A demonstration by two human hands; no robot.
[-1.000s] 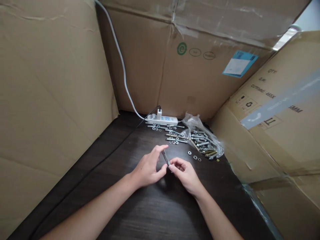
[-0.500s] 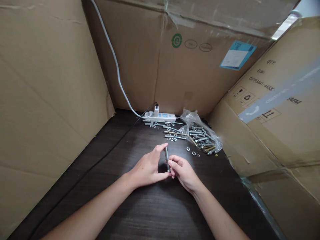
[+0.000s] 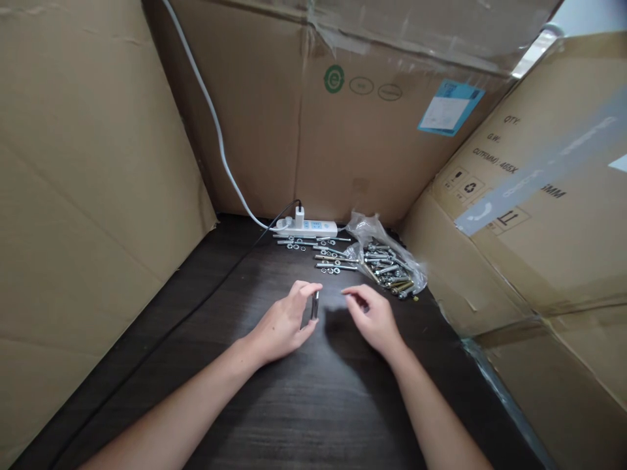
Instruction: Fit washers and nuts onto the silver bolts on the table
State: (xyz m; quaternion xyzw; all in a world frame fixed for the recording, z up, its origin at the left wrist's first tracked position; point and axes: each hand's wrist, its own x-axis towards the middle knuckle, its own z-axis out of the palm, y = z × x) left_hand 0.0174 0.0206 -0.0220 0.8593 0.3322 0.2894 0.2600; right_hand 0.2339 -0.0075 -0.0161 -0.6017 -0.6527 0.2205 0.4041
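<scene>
A slim metal bolt-like piece [image 3: 315,305] stands nearly upright between the thumb and index finger of my left hand [image 3: 281,326]. To its right, my right hand [image 3: 375,316] is apart from the piece, with thumb and index fingertips close together; anything between them is too small or hidden to see. Behind my hands, long bolts [image 3: 336,266] lie in rows with nuts and washers. A clear plastic bag [image 3: 420,277] with a pile of bolts [image 3: 389,267] is at the back right.
A white power strip [image 3: 318,228] with a plugged-in charger stands at the back. Its black cable [image 3: 196,307] crosses the dark table [image 3: 294,418] on the left. Large cardboard boxes [image 3: 245,117] enclose the left, back and right.
My right hand has let go of the metal piece and moved right, covering where a loose nut and washers showed. My left hand still holds the piece. The view has shifted slightly.
</scene>
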